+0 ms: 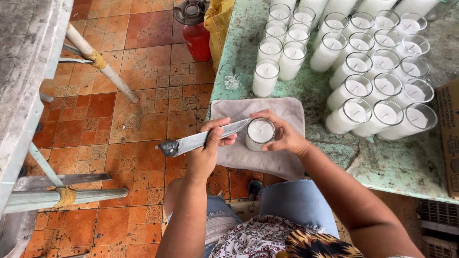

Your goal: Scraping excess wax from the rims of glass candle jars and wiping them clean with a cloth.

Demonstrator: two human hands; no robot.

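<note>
holding two things at once here: my left hand [210, 143] is clenched round a big knife [201, 139], fingers wrapped over the flat of the blade near the middle, dark handle sticking out away from the grip to the far side, tip pointing inward and resting at the rim of a glass candle jar [259, 134]. my right hand [283, 137] is grasping that jar, fingertips cupped round the far wall and rim, keeping it upright w/ white wax and a small wick showing on top.

jar sits on a grey cloth [267, 157] spread right under both grips, at the near edge of a worn green table [401, 162].

handling, as i judge it: glass is stiff, fragile, prob slick where wax smears; filled w/ wax so fairly heavy for its size. best hold is round the side wall, low-ish, not by the rim alone. blade is rigid and sharp-edged, so a grip on the flat needs care.

beyond the jar, further from my hands, a cluster of same candle jars [354, 62] stands packed together. past the knife handle side: orange tiled floor [129, 119], red gas cylinder [196, 33].
</note>
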